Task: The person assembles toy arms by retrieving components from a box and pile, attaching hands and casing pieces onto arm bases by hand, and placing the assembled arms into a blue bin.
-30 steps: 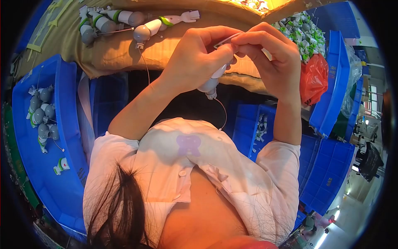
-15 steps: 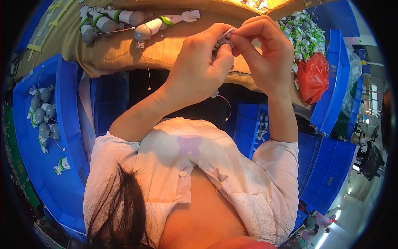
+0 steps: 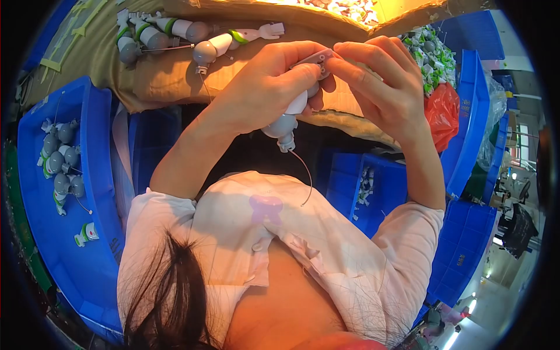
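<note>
My left hand [image 3: 271, 84] is closed round a toy robot arm [image 3: 283, 126] with a white sleeve and grey ball joints. A thin wire [image 3: 306, 169] hangs from its lower end. At its upper end, a pale flat piece with small round holes [image 3: 319, 59] shows between my fingers. My right hand [image 3: 388, 84] has thumb and forefinger pinched at the tip of that piece; whether a small part is between them is hidden. Beyond my left hand, another toy arm [image 3: 220, 44], with a green band and a white hand, lies on the brown-covered table [image 3: 169, 84].
More toy arms [image 3: 153, 38] lie at the table's back left. A blue bin [image 3: 96, 151] on the left holds several. At the right are a heap of green-and-white parts [image 3: 431, 55], a red plastic bag [image 3: 442, 114] and blue bins [image 3: 466, 233]. White pieces [image 3: 353, 10] sit under bright light.
Both hands have come slightly nearer to me, my right hand also outward. The held toy arm has turned, so its grey joint and wire now show below my left hand.
</note>
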The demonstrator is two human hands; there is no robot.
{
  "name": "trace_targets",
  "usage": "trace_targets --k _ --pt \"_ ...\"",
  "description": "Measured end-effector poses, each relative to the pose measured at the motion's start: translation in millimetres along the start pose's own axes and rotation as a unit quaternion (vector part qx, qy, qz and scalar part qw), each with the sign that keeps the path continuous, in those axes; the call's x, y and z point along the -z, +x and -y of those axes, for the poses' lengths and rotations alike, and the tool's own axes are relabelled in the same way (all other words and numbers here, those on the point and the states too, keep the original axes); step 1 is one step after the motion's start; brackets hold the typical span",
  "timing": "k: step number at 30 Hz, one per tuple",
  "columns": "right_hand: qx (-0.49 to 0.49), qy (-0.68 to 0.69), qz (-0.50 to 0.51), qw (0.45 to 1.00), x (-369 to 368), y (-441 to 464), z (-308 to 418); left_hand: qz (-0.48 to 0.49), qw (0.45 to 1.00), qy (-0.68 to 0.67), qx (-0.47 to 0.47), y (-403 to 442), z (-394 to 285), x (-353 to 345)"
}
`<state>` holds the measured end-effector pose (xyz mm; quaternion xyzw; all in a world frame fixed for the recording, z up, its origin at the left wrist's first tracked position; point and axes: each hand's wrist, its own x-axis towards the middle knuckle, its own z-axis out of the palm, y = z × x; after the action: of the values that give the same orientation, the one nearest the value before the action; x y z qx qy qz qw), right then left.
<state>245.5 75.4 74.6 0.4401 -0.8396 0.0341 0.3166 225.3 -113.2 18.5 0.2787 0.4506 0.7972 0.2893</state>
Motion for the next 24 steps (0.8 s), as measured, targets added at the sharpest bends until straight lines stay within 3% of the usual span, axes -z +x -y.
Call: trace_targets --k 15,20,21,24 --pt "0.057 -0.050 0.189 0.979 6.7 11.6 -17.1 0.004 0.999 0.033 0.018 3.0 1.9 12.8" --pt "-0.115 0.336 0.242 0.903 9.6 24.4 -24.1 0.029 0.997 -0.036 0.066 0.2 -15.4 20.4" --pt "-0.147 0.354 0.249 0.889 6.3 23.2 -22.8 0.028 0.997 -0.019 0.075 -0.9 -18.2 21.6" --pt "-0.052 0.216 0.248 0.943 -0.2 31.3 -27.1 0.028 0.995 -0.031 0.090 0.9 -11.0 30.3"
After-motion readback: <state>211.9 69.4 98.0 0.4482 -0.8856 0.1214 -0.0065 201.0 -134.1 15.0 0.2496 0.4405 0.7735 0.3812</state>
